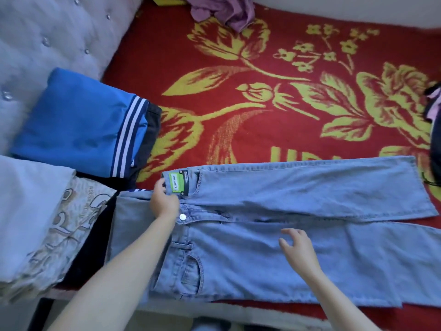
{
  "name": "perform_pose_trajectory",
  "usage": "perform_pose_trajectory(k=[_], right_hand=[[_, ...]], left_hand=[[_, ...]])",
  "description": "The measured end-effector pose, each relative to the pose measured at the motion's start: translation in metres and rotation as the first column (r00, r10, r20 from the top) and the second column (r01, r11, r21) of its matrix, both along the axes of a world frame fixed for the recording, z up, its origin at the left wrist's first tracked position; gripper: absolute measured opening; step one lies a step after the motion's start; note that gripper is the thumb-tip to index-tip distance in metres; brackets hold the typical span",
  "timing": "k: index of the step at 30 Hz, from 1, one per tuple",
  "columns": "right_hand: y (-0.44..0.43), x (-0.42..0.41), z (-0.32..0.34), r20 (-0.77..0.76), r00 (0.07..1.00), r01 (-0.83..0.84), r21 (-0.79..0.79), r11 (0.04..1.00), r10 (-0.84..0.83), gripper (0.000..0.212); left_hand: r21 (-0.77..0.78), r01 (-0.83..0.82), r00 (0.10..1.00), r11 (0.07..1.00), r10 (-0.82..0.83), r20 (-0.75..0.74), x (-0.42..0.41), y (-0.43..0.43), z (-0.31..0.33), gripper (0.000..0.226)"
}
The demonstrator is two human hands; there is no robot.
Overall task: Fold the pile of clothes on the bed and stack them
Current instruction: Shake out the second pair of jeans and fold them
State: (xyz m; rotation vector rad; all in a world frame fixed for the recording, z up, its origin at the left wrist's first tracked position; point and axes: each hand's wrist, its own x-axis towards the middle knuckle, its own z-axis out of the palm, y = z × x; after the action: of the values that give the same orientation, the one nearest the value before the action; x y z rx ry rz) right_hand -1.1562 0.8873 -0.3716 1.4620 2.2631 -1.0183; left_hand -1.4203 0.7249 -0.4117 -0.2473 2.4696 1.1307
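Light blue jeans (298,254) lie spread flat across the near side of the bed, waistband to the left, both legs running right. A green tag (175,183) is on the waistband. My left hand (163,203) grips the waistband beside that tag. My right hand (299,248) hovers with spread fingers over the thigh of the near leg; touching or just above, I cannot tell. A folded blue garment with striped trim (78,125) tops a stack at the left. A crumpled purple garment (224,10) lies at the far edge.
The bed carries a red blanket with yellow flowers (274,96). A tufted grey headboard (47,32) is at the far left. Folded pale and patterned cloth (47,223) sits at the near left. Dark items (435,130) lie at the right edge.
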Motion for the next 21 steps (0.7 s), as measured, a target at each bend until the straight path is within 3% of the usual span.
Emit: perform_pose_trajectory(k=[3, 6, 10, 14, 18, 21], right_hand=[[-0.004, 0.005, -0.001, -0.008, 0.999, 0.042, 0.009, 0.999, -0.042, 0.029], [-0.009, 0.012, -0.002, 0.025, 0.997, 0.067, -0.002, 0.998, -0.067, 0.028], [-0.008, 0.022, 0.001, 0.031, 0.996, 0.089, 0.001, 0.996, -0.089, 0.029], [-0.005, 0.033, 0.002, 0.038, 0.992, 0.121, 0.005, 0.993, -0.121, 0.029], [-0.009, 0.039, 0.003, 0.071, 0.991, 0.111, -0.008, 0.994, -0.11, 0.032], [-0.011, 0.041, 0.005, 0.074, 0.993, 0.099, -0.038, 0.994, -0.096, 0.034]], left_hand=[[-0.064, 0.105, 0.992, 0.992, -0.109, -0.062, -0.026, -0.021, -0.01, 0.05], [-0.211, 0.149, 0.988, 0.966, -0.152, 0.0, -0.028, -0.025, -0.017, 0.048], [-0.45, 0.275, 0.961, 0.85, -0.23, 0.153, -0.038, -0.006, -0.02, 0.061], [-0.358, 0.184, 0.954, 0.915, -0.079, 0.289, -0.062, 0.001, -0.031, 0.053], [-0.096, -0.095, 0.927, 0.991, 0.123, 0.355, -0.074, 0.009, -0.027, 0.042], [0.105, -0.146, 0.925, 0.984, 0.098, 0.368, -0.072, 0.014, -0.005, 0.023]])
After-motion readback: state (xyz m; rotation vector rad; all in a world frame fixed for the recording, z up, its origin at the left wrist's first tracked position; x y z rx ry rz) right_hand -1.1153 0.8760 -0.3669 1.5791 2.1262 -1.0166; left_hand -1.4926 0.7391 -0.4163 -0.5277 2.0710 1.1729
